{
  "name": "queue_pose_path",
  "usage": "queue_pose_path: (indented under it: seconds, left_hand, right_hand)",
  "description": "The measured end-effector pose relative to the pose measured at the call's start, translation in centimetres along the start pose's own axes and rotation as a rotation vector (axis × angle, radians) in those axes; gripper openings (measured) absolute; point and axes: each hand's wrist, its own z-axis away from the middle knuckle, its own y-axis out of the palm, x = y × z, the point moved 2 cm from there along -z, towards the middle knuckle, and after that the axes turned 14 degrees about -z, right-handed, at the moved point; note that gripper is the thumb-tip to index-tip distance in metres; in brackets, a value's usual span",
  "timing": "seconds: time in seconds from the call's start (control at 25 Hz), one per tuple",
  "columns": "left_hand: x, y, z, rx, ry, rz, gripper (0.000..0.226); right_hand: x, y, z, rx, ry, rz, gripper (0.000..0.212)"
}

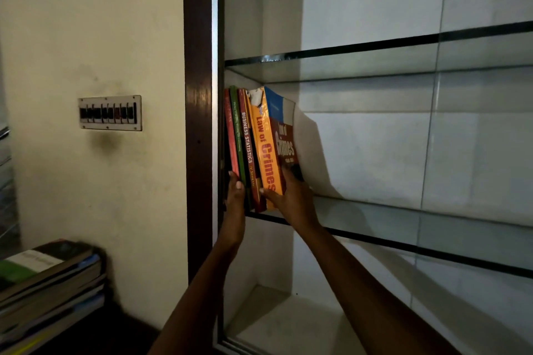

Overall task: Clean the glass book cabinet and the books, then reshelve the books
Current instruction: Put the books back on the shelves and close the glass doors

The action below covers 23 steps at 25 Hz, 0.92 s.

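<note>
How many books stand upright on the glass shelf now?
4: thin red book leftmost, thin green book, dark red Business Statistics book, then orange Law of Crimes book rightmost. Another may hide behind the dark wooden frame.

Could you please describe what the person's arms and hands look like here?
The left forearm and right forearm are bare to the frame's edge: no sleeves, gloves or watch. The left hand and right hand show no rings or bracelets; the visible nails are short.
</note>
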Motion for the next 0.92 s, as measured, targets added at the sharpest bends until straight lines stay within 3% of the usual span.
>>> queue_pose_path:
  seconds: [0.08, 0.24, 0.36, 0.52, 0.72, 0.92]
  left_hand:
    - [-0.2, -0.4, 0.1, 0.034, 0.012, -0.008, 0.064]
    - [-1.5, -1.7, 1.2, 0.057, 0.011, -0.122, 0.044]
    - [-1.5, -4.1, 3.9, 0.005, -0.048, -0.166, 0.041]
    - [0.6, -9.3, 10.0, 0.021, -0.238, -0.171, 0.036]
    - [5.9, -20.0, 20.3, -0.193, -0.515, -0.156, 0.028]
    - [9.4, -33.5, 27.6, -0.341, -0.743, -0.289, 0.029]
  right_hand:
    - [-0.1, 0.4, 0.1, 0.049, 0.039, 0.055, 0.079]
    - [1.5, 0.0, 1.9, 0.056, 0.058, 0.039, 0.075]
    - [3.9, -0.7, 6.6, -0.029, 0.012, -0.102, 0.066]
    - [6.1, 1.4, 12.8, 0.108, 0.023, -0.253, 0.051]
    - [6.1, 11.6, 18.2, 0.395, 0.120, -0.327, 0.037]
    - [9.2, 25.7, 21.7, 0.652, 0.241, -0.367, 0.035]
